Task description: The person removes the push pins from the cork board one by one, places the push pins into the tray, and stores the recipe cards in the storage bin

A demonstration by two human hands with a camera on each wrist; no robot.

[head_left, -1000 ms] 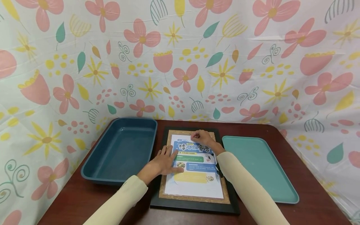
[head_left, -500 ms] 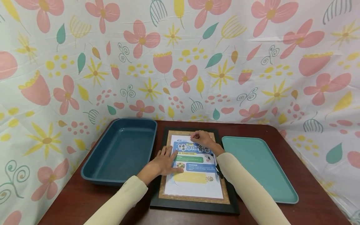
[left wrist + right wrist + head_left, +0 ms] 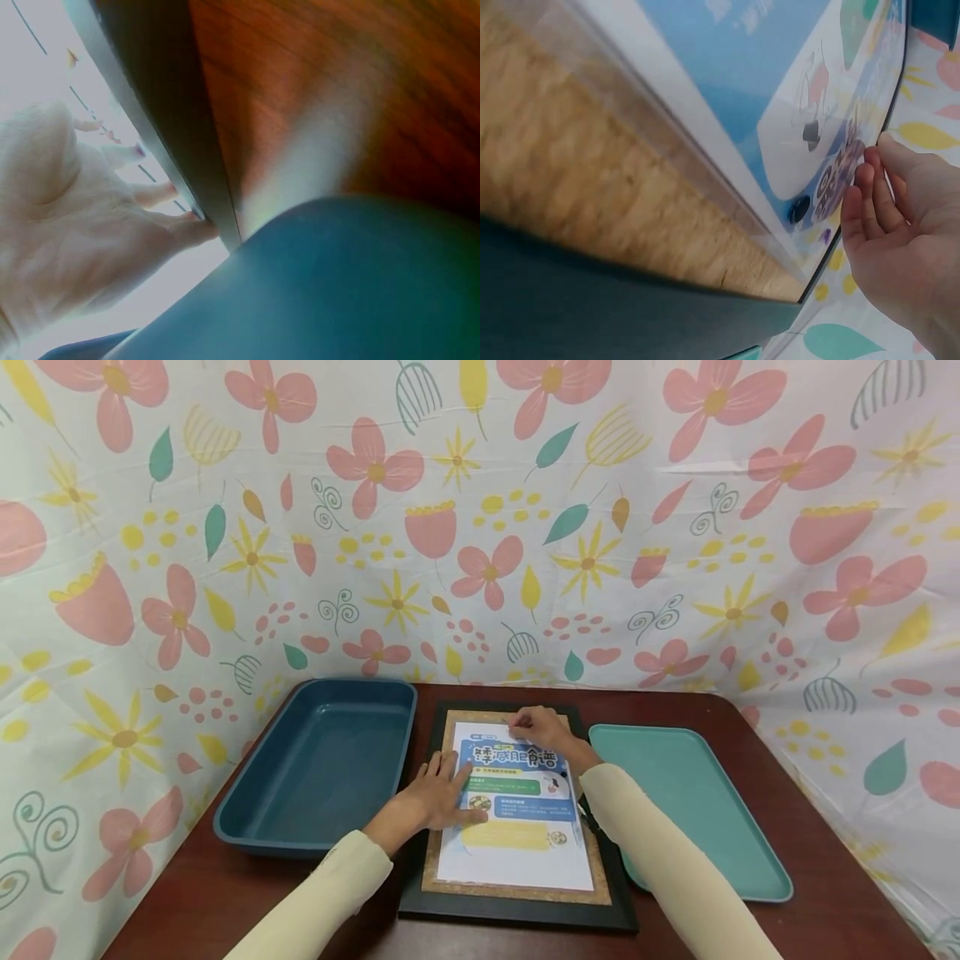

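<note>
1. The framed corkboard (image 3: 517, 895), with its wide black frame (image 3: 517, 914), lies flat on the dark red-brown table (image 3: 217, 893).
2. The printed sheet (image 3: 517, 833) rests on the framed corkboard, inside its frame, cork showing at the margins. It bears a blue heading, green, blue and yellow panels, and small pictures. The right wrist view shows a see-through strip along its edge.
3. The left hand (image 3: 437, 797) is at the left side of the framed corkboard, fingers spread and grasping nothing, resting over the sheet's left part.
4. The right hand (image 3: 542, 727) is at the upper part of the framed corkboard, over the sheet's top edge, fingers bent towards the thumb; whether it pinches anything I cannot tell.
5. A black round spot (image 3: 799, 210) sits near the sheet's edge, on the framed corkboard's right side.
6. Left of the framed corkboard stands a deep dark-blue tray (image 3: 318, 768); right of it lies a shallow teal tray (image 3: 690, 810).
7. Behind the framed corkboard hangs a flower-patterned cloth (image 3: 480, 643).
</note>
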